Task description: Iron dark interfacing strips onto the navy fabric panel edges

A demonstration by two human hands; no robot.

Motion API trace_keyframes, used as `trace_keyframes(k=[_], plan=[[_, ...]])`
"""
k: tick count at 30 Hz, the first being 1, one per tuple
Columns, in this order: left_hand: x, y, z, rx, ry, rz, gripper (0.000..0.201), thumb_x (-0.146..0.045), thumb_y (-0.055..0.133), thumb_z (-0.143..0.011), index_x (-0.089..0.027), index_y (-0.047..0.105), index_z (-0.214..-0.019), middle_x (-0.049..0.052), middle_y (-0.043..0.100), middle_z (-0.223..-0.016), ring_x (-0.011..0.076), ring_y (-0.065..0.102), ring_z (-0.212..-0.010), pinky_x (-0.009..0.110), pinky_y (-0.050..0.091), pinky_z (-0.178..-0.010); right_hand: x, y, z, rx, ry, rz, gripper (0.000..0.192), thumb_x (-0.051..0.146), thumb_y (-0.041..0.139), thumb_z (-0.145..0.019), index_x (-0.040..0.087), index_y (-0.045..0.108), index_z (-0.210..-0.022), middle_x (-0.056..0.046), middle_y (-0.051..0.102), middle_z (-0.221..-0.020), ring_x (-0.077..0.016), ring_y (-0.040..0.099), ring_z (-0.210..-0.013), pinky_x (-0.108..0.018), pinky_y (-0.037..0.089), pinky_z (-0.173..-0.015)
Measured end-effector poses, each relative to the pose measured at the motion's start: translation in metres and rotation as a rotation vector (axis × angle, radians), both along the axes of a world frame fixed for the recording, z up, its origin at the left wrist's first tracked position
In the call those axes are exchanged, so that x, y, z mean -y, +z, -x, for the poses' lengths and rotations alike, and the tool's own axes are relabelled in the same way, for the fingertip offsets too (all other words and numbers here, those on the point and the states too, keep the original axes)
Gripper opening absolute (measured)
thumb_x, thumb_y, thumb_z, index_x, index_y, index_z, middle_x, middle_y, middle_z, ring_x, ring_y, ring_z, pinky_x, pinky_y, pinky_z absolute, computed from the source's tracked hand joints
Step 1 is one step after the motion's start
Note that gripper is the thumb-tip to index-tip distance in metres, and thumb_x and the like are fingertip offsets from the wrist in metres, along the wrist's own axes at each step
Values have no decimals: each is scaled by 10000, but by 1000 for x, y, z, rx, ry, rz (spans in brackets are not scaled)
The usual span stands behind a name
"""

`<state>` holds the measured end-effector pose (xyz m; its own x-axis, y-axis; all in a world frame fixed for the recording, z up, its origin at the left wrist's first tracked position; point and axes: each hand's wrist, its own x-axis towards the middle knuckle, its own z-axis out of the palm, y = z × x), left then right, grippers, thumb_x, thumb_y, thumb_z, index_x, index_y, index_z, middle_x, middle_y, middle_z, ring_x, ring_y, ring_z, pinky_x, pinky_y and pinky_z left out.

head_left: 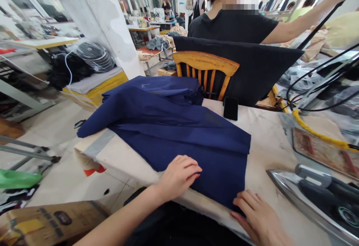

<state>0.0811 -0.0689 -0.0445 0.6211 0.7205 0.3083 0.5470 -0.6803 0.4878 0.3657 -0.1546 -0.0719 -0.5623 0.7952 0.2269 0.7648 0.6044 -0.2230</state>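
Navy fabric [171,126] lies spread across the padded bench [269,145], its far end bunched and hanging over the left edge. Left hand [179,175] rests flat on the near edge of the cloth, fingers together, gripping nothing. Right hand [259,220] lies flat, fingertips touching the near right corner. Black phone [230,108] sits just beyond the cloth. Steam iron [319,197] stands at right, apart from both hands. Wooden chair [206,70] stands behind the bench.
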Motion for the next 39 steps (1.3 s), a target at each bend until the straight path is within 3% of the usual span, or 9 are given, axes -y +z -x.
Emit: trace_keyframes(k=[4,8,11,15,18,22,26,29,39], plan=[[15,2,-10,-39,-94,77,124,-242,544,-923,-212,620,-1017,22,621,-1023,157,535,-933,308,369,-853,-4,2,-6,-16,24,72,113,194,459,-919,227,548,-981,-19,594,-852,-143,582,-772,-265,442,-674],[20,0,-13,-138,-181,73,249,-290,635,-864,-209,585,-1093,30,599,-1126,197,496,-1039,343,345,-924,-4,2,-5,8,29,-36,204,320,553,-873,211,542,-1046,-45,604,-918,-197,590,-798,-322,458,-659],[21,-4,-15,-172,-186,63,190,-251,571,-903,-206,587,-1086,28,603,-1126,193,493,-1036,335,351,-912,-2,0,-3,-5,9,-38,130,219,482,-901,227,550,-1012,-31,599,-889,-188,589,-781,-328,448,-666],[19,-6,-18,-170,-179,64,165,-261,472,-960,-197,609,-1025,22,630,-1052,172,514,-983,301,373,-843,-1,5,-5,-162,-17,234,163,179,394,-940,230,547,-967,-15,571,-868,-126,574,-775,-263,443,-690],[15,-2,-19,-177,-186,69,192,-336,507,-947,-194,616,-1017,21,637,-1036,170,525,-951,291,379,-815,-4,7,-6,-292,-136,471,214,266,371,-957,216,537,-832,-7,540,-811,-106,540,-709,-237,420,-637],[7,5,-22,-220,-176,89,186,-282,472,-965,-209,643,-968,3,653,-961,151,545,-880,274,389,-770,-11,4,-7,-411,-278,637,280,379,416,-923,211,516,-722,12,513,-687,-119,476,-614,-256,367,-559],[1,10,-25,-242,-184,122,184,-343,533,-932,-216,666,-919,-5,655,-917,145,557,-853,266,409,-768,-17,0,-10,-488,-316,697,318,426,422,-902,207,519,-693,15,511,-643,-127,456,-597,-266,340,-543],[0,12,-28,-235,-176,147,172,-269,515,-934,-218,672,-887,-14,655,-890,130,558,-825,255,419,-774,-19,0,-11,-521,-289,728,335,414,398,-896,203,536,-675,4,514,-649,-133,458,-601,-271,330,-533],[1,13,-32,-243,-142,183,131,-241,556,-901,-227,684,-876,-15,661,-876,141,559,-811,261,431,-786,-25,0,-10,-506,-297,789,218,290,455,-775,206,607,-643,5,545,-634,-135,491,-583,-263,363,-535]])
